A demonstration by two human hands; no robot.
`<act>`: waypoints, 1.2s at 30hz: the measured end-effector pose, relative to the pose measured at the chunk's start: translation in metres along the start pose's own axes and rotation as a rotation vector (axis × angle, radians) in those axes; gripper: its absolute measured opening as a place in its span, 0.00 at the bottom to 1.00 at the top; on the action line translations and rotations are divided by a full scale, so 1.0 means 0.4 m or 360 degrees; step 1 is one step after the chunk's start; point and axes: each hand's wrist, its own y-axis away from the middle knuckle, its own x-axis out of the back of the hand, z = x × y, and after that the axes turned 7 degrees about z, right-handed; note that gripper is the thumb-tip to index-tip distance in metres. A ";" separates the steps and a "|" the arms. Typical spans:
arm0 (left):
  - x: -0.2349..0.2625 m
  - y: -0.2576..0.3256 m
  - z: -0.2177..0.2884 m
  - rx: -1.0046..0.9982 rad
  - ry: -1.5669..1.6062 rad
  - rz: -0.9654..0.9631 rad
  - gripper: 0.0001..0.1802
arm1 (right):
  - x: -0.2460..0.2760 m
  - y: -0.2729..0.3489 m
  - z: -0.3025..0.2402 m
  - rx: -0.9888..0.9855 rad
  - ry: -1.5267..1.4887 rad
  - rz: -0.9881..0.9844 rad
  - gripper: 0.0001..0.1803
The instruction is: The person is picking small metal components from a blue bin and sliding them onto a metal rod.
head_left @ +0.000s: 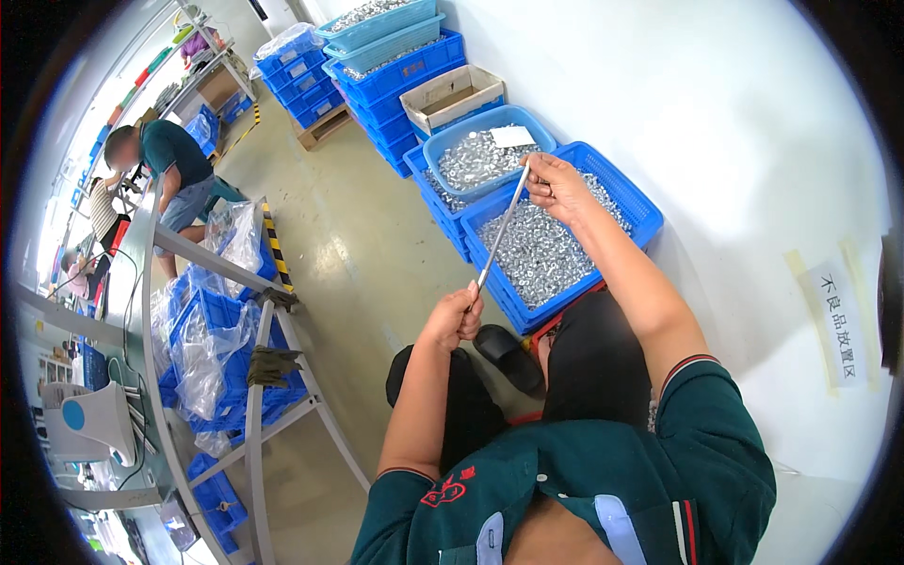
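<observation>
My left hand point(456, 318) grips the lower end of a thin metal rod point(499, 231) that slants up and to the right. My right hand point(554, 185) pinches the rod's upper end above a blue plastic crate point(629, 202) filled with small shiny metal parts. A second, lighter blue basket point(443, 151) of the same parts sits just behind it, with a white paper slip on top. I am seated, dark trousers and a black shoe point(508, 356) below my hands.
Stacked blue crates point(400, 80) and a cardboard box point(452, 96) line the white wall. A metal-framed workbench point(259, 395) with bagged crates stands to my left. Another person point(169, 165) bends over further down the aisle. A white fan point(89, 419) sits at lower left.
</observation>
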 end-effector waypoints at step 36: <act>0.021 -0.010 -0.011 -0.0659 -0.0737 0.0833 0.22 | 0.084 -0.030 0.035 -0.0597 -0.0314 0.0187 0.14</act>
